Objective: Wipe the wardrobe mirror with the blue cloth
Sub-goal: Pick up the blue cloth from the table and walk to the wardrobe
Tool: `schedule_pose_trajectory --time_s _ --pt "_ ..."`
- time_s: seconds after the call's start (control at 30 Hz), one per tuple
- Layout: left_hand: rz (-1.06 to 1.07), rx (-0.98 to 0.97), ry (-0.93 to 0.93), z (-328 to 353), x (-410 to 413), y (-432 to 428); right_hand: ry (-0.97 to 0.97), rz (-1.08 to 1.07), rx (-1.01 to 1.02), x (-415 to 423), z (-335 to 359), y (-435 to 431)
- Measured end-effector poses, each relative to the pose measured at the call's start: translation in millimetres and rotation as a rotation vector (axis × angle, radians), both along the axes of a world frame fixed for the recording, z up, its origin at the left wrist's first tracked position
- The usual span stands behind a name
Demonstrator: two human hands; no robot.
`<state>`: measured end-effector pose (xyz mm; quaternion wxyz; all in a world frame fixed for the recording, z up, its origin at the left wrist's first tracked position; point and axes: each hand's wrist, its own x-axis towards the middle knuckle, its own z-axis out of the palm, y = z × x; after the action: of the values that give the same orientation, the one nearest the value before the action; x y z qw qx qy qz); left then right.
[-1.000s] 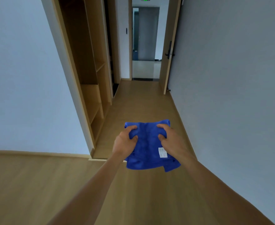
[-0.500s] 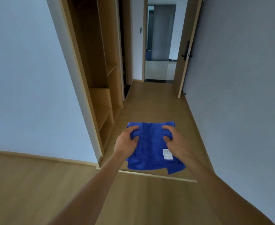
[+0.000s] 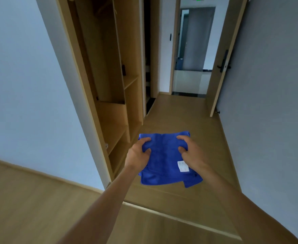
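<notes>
The wardrobe (image 3: 109, 81) and the far door (image 3: 222, 64) stand closer and larger than a second ago, while the hands have kept their hold. The left hand (image 3: 137, 155) and right hand (image 3: 190, 154) each pinch the cloth (image 3: 164, 161) by its upper corners, thumb over fingers, closed tight on it. It hangs in the air above the floor (image 3: 188, 124), white tag (image 3: 183, 166) by the right wrist.

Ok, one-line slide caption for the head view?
Left hand and right hand grip blue cloth beside open wardrobe.

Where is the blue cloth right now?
The blue cloth is low in the middle of the head view, held in the air between the left hand and right hand, above the wooden floor, right of the open wardrobe.
</notes>
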<state>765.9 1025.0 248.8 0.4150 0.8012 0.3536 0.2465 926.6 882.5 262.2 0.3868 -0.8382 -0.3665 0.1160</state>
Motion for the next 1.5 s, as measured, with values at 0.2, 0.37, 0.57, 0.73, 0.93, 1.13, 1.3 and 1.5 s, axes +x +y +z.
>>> schedule_pose_trajectory --time_s 0.2,0.37,0.57,0.73,0.93,1.13,1.3,1.5 --pt "0.042 0.012 0.013 -2 46 42 -0.012 0.039 0.025 50 1 40" --pt "0.033 0.005 0.004 -3 90 85 -0.015 0.036 0.003 96 -3 82" --pt "0.009 0.028 -0.021 -9 158 156 -0.049 0.022 0.005 160 -7 147" --pt "-0.033 0.038 -0.015 -4 218 219 -0.049 -0.018 0.024 218 -4 204" --pt "-0.031 0.043 0.023 -1 267 276 -0.012 -0.006 0.058 267 -10 259" --pt "0.017 0.011 0.013 -5 310 327 -0.033 0.044 0.098 322 -18 323" --pt "0.093 -0.036 0.021 -10 362 365 -0.016 0.132 0.077 385 -24 377" --pt "0.215 -0.061 -0.026 -4 414 407 -0.037 0.253 0.058 454 -16 443"
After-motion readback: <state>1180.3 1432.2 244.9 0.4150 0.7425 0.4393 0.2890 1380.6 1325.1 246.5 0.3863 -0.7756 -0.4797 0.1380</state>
